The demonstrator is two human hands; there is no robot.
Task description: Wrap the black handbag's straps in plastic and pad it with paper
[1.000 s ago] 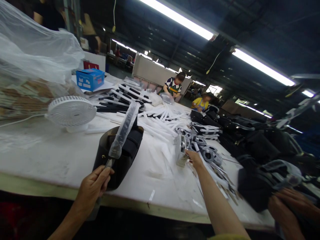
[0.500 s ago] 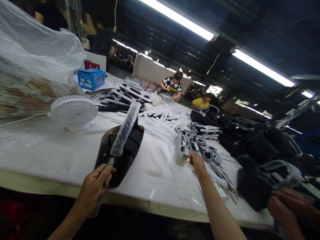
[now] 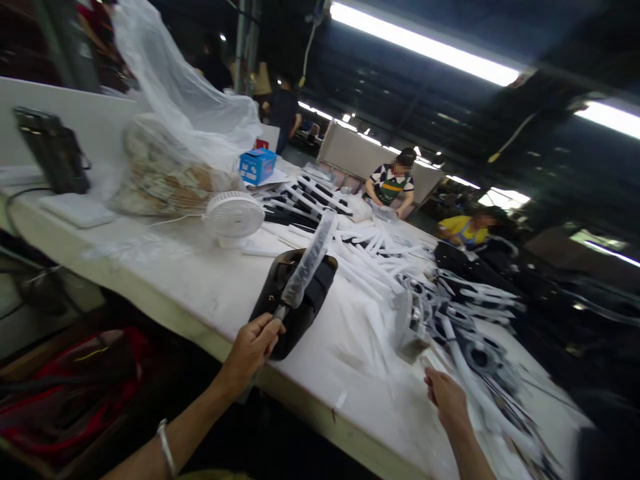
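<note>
A black bag [image 3: 313, 313] rests near the front edge of the white table, its handle [image 3: 309, 263] standing up in a clear plastic wrap. My left hand [image 3: 254, 348] is closed, pinching the lower end of that wrapped handle. Fingers curled, my right hand [image 3: 447, 398] is just in front of a pale tape dispenser [image 3: 411, 327], with a small gap between them. Whatever sits between those fingertips is too blurred to make out.
A white fan [image 3: 234, 217], a blue box [image 3: 257, 167] and a plastic-covered sack [image 3: 170, 170] stand on the left. White foam tubes [image 3: 360, 263] lie across the middle. Coiled grey straps [image 3: 480, 357] and black bags [image 3: 565, 313] lie right. Co-workers sit across the table.
The view has swung left. My right hand has drawn back from the tape dispenser's end towards me. My left hand keeps its hold on the wrapped handle. Another person's hands at right have left view.
</note>
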